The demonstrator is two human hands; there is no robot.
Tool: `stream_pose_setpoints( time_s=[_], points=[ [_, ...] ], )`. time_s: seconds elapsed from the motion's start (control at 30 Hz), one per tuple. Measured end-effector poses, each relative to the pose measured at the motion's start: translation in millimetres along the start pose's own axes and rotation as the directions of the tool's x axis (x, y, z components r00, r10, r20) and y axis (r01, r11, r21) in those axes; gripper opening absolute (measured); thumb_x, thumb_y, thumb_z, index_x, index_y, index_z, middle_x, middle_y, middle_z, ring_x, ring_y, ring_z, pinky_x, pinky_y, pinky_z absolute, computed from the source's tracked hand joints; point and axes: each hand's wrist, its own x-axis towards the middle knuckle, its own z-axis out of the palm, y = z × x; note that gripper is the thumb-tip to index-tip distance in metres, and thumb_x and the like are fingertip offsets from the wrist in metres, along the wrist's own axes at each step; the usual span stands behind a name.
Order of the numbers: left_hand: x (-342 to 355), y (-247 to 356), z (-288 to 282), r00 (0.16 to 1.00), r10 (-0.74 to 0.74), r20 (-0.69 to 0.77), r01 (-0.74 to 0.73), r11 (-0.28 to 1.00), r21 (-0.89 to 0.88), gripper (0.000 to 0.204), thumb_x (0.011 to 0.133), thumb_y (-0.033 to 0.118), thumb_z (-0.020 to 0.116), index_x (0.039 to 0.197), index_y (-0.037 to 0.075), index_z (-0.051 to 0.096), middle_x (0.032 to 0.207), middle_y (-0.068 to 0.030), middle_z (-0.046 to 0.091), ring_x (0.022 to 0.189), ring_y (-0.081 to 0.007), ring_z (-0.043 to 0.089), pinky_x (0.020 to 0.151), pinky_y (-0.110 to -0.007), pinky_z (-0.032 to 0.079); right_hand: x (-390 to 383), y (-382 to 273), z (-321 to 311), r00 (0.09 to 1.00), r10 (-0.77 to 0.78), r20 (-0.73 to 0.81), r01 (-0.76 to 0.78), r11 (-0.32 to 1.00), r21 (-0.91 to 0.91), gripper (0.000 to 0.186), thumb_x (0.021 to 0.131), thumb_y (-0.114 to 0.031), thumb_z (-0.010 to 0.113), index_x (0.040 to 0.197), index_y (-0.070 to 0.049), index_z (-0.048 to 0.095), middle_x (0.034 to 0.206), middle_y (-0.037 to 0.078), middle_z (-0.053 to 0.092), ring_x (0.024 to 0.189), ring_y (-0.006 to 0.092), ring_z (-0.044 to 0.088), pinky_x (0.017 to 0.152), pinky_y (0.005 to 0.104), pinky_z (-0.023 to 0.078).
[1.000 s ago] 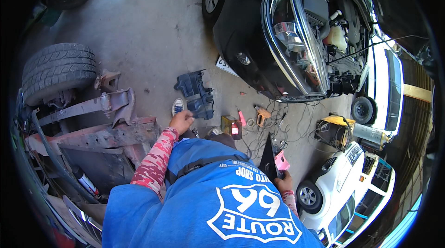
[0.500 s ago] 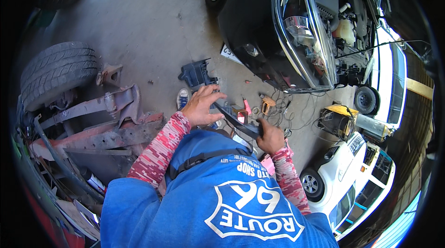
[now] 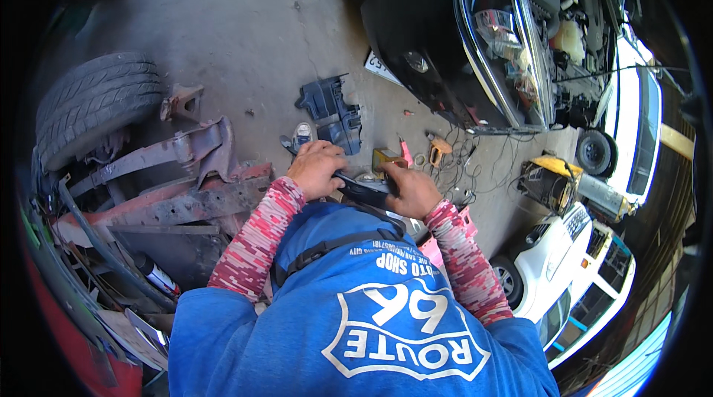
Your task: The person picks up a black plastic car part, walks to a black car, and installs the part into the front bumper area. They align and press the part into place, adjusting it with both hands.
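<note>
A long, flat black piece (image 3: 362,190), which looks like plastic, is held in front of my waist. My left hand (image 3: 318,169) grips its left end with the fingers bent over it. At the other end, my right hand (image 3: 413,189) holds it with thumb and fingers closed. The palms hide both ends, so its full shape cannot be made out. Just beyond my hands, a dark plastic housing (image 3: 333,111) lies on the concrete floor. Beside the housing is the tip of a shoe (image 3: 303,132).
A black car (image 3: 423,40) with its hood up stands ahead right. An orange-handled tool (image 3: 440,150) and loose cables (image 3: 486,163) lie on the floor, near a yellow machine (image 3: 549,181). Left are a rusty metal frame (image 3: 171,207) and a tyre (image 3: 96,111). A white car (image 3: 557,256) stands right.
The black piece has come lower and closer to level. My left hand has closed over its end; my right hand has moved left and up. The view has shifted slightly.
</note>
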Motion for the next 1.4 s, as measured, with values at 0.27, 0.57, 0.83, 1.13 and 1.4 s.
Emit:
stream_pose_setpoints(
  time_s=[0.27,0.57,0.83,1.13,1.4],
  points=[
    [24,-14,-13,0.992,0.109,-0.059,-0.114,0.991,-0.074,0.028,0.074,0.014,0.081,0.101,0.009,0.074,0.110,-0.0101,0.069,0.115,-0.0339,0.058,0.102,-0.044,0.044,3,15,8,0.994,-0.003,-0.110,0.010,0.998,0.062,0.068,0.074,-0.021,0.070,0.139,-0.009,0.053,0.122,0.020,0.065,0.119,0.0370,0.060,0.103,0.0519,0.043],
    [60,-59,-50,0.959,-0.099,-0.265,0.127,0.988,0.090,0.016,0.082,0.017,0.078,0.097,0.009,0.078,0.094,-0.0105,0.071,0.095,-0.0338,0.061,0.089,-0.042,0.049,-76,124,55,0.629,0.561,-0.538,-0.138,0.762,0.633,0.061,0.086,-0.019,0.073,0.142,-0.004,0.051,0.128,0.020,0.065,0.113,0.0324,0.066,0.097,0.0409,0.053],
    [66,3,16,0.906,-0.139,-0.401,0.247,0.941,0.232,0.019,0.085,0.019,0.078,0.103,0.012,0.080,0.098,-0.0125,0.071,0.096,-0.0352,0.062,0.089,-0.044,0.050,-320,258,306,0.276,0.950,0.145,-0.601,0.053,0.797,0.053,0.083,-0.023,0.076,0.131,-0.002,0.065,0.110,0.018,0.074,0.079,0.0247,0.072,0.068,0.0376,0.058],
    [22,103,209,0.745,-0.406,-0.529,0.572,0.797,0.193,0.027,0.085,0.027,0.078,0.106,0.010,0.080,0.102,-0.0197,0.075,0.099,-0.0414,0.068,0.091,-0.049,0.053,-424,324,422,0.380,0.861,0.338,-0.454,-0.145,0.879,0.052,0.088,-0.027,0.073,0.135,-0.008,0.063,0.106,0.012,0.073,0.078,0.0216,0.073,0.057,0.0353,0.052],
    [25,136,220,0.786,-0.359,-0.503,0.516,0.829,0.215,0.030,0.086,0.029,0.078,0.109,0.009,0.079,0.098,-0.0199,0.076,0.094,-0.0363,0.074,0.087,-0.044,0.056,-430,361,388,0.360,0.895,0.265,-0.130,-0.233,0.964,0.047,0.091,-0.024,0.069,0.135,-0.008,0.060,0.111,0.009,0.070,0.081,0.0195,0.070,0.058,0.0320,0.049]
  ],
)
